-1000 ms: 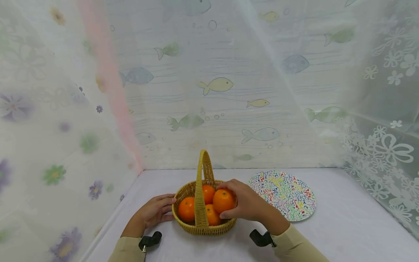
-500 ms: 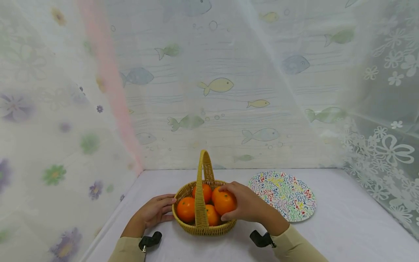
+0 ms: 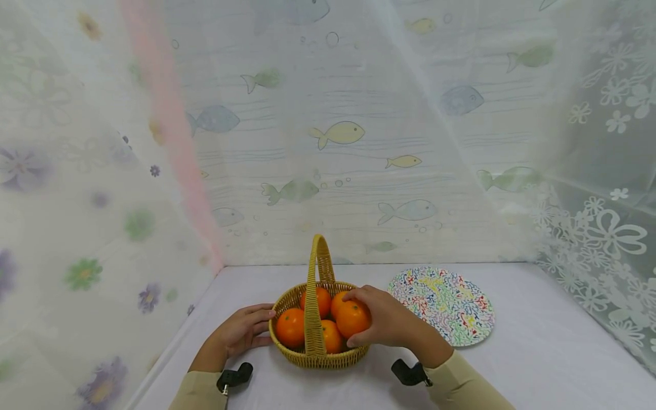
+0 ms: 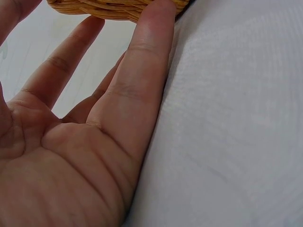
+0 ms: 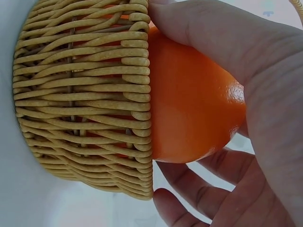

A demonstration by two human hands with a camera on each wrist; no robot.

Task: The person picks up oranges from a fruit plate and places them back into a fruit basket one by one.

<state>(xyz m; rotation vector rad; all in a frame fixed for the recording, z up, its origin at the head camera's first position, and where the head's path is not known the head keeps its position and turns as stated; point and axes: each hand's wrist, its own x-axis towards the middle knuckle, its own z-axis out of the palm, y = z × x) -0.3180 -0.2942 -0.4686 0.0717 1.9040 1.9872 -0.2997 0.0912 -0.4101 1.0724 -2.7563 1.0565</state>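
Note:
A yellow wicker basket [image 3: 338,360] with a tall arched handle stands upright on the table with several oranges inside. My right hand [image 3: 389,318] grips one orange [image 3: 353,320] between thumb and fingers at the basket's right side. In the right wrist view this orange [image 5: 194,104] bulges above the woven rim. Another orange [image 3: 338,302] shows partly behind it. One orange [image 3: 290,328] lies left of the handle, while two more are partly covered by the handle. My left hand [image 3: 246,331], fingers extended, touches the basket's left side; its fingertips meet the wicker in the left wrist view.
A round, multicoloured patterned placemat [image 3: 443,307] lies on the white-covered table [image 3: 369,393] to the right, beyond my right forearm. Fish-printed sheer curtains [image 3: 353,171] hang at the back, with floral ones at both sides.
The gripped orange has shifted slightly right and down with my right hand. Behind it another orange has come into sight, and the others have edged left. My left hand stays in place.

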